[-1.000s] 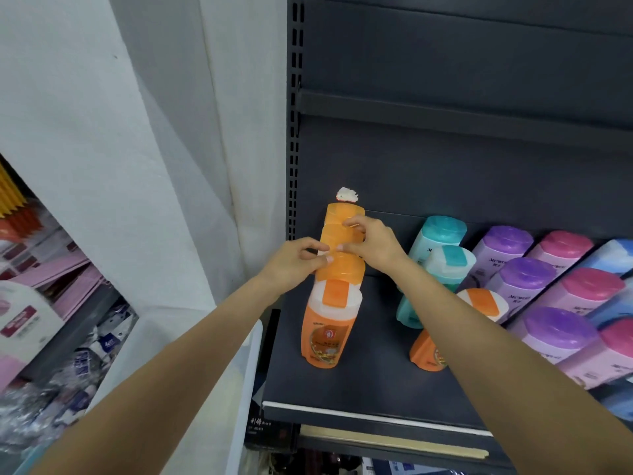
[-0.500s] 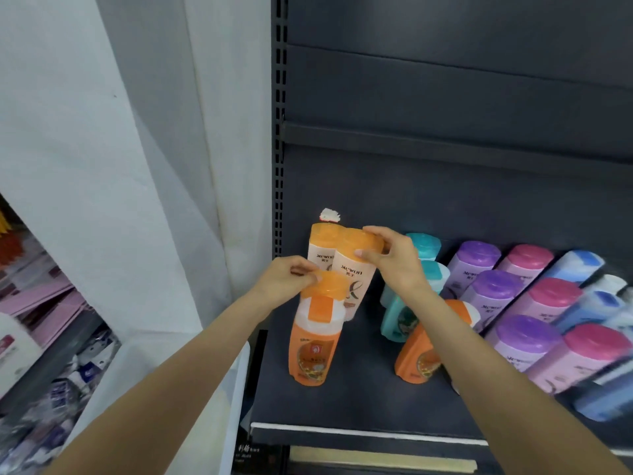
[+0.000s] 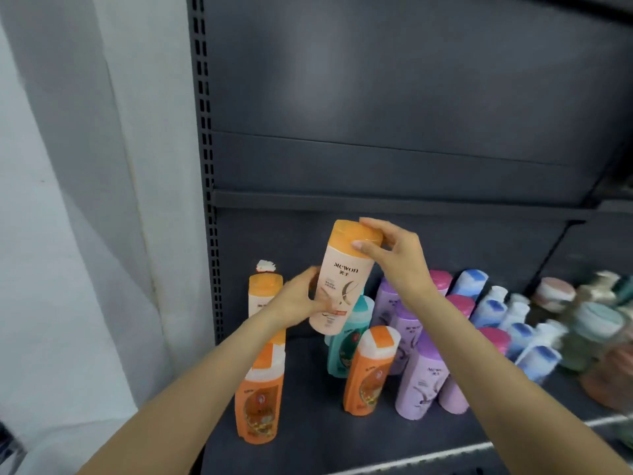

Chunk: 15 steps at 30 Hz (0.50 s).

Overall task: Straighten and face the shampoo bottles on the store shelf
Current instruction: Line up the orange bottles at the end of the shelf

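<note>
Fingers of the right hand (image 3: 399, 265) curl round the orange cap of the peach shampoo bottle (image 3: 342, 286), thumb across the cap's front; the left hand (image 3: 298, 299) grips its lower body from the left. A second ago this bottle stood in the left-hand row; now it is lifted clear of the shelf (image 3: 308, 440), mid-frame, label toward the camera. Another peach bottle (image 3: 262, 293) stands behind at left centre, an orange bottle (image 3: 260, 402) in front of it. Lifted and turned, it seems ready to set back, label forward, in line
</note>
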Motion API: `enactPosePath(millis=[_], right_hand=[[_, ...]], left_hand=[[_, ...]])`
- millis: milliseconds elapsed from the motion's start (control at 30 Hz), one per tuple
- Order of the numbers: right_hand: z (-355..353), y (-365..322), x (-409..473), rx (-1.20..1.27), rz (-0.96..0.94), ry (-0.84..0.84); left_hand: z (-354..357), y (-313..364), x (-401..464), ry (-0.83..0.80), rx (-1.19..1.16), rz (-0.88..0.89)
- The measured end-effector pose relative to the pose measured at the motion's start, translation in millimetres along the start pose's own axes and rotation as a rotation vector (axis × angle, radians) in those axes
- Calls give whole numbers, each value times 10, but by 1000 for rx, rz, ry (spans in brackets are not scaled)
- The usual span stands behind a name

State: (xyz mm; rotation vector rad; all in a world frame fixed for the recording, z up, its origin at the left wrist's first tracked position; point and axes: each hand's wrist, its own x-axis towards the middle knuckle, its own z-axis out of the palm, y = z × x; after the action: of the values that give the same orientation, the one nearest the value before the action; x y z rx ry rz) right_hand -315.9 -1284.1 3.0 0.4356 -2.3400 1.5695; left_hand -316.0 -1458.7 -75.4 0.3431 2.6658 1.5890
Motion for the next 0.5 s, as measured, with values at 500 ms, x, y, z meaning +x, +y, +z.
enactPosePath(millis=[500], right_hand=[[-427, 98, -194, 84, 223, 345]], left_hand=[[330, 596, 54, 351, 711, 295]])
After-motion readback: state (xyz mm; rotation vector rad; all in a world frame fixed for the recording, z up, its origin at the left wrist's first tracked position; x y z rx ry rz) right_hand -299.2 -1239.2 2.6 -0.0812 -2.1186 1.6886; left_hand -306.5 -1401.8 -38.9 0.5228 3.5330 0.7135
